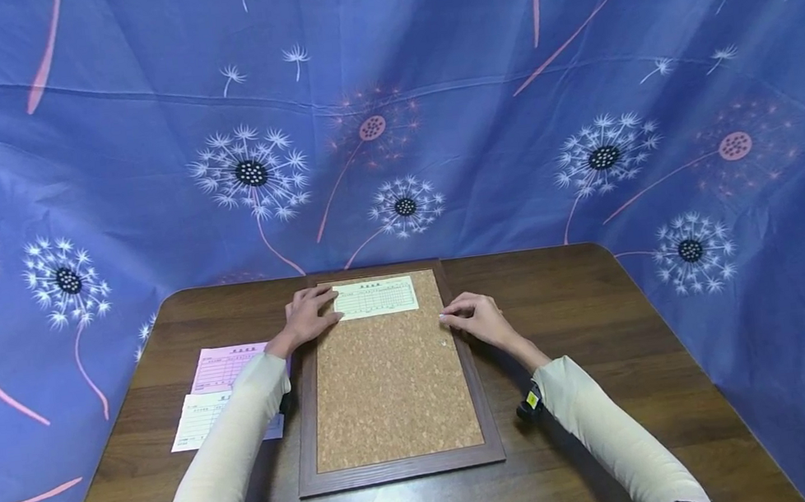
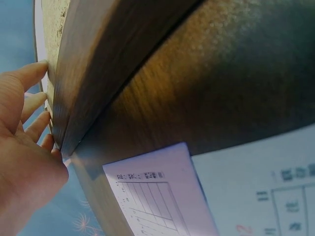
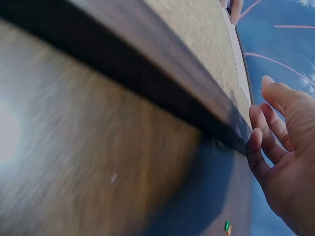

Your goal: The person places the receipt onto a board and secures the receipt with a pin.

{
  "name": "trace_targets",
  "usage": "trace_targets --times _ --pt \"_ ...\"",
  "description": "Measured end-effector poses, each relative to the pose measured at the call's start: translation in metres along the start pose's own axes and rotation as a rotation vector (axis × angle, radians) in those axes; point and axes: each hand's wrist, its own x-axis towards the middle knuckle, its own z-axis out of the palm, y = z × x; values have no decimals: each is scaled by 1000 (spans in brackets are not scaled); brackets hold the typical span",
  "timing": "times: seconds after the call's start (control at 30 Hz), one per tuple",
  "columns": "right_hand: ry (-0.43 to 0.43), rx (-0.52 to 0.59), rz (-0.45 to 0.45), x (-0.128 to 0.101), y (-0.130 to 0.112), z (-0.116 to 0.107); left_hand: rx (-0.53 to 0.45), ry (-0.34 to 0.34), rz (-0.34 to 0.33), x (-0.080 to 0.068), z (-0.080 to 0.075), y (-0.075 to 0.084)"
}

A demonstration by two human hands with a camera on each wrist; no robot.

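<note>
A pale green printed slip [image 1: 375,297] lies across the top of a framed cork board [image 1: 392,393]. My left hand [image 1: 309,318] rests at the slip's left edge, its fingers extended and their tips on the paper. At the board's right edge, my right hand [image 1: 483,320] pinches a small white pushpin [image 1: 443,318] between thumb and forefinger, to the right of the slip and lower. In the right wrist view, a thin pin point juts from those fingertips, and the other fingers are loosely bent.
Left of the board, a pink slip [image 1: 218,369] and a white slip [image 1: 194,424] lie on the wooden table [image 1: 580,438], partly hidden by the left sleeve. A small pale speck [image 1: 444,343] shows on the cork. A blue dandelion-print cloth [image 1: 481,159] hangs behind the table.
</note>
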Motion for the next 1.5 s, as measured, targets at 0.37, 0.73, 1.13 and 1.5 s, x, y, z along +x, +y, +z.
trace_targets --times 0.37,0.73,1.13,1.5 --pt "-16 -15 -10 34 -9 21 10 8 -3 -1 -6 11" --pt "-120 -37 54 64 -16 28 8 7 11 1 0 0" --pt "-76 -134 4 91 -22 45 -6 10 28 -1 -2 8" --pt "50 -89 106 110 -33 81 3 3 7 -1 -1 3"
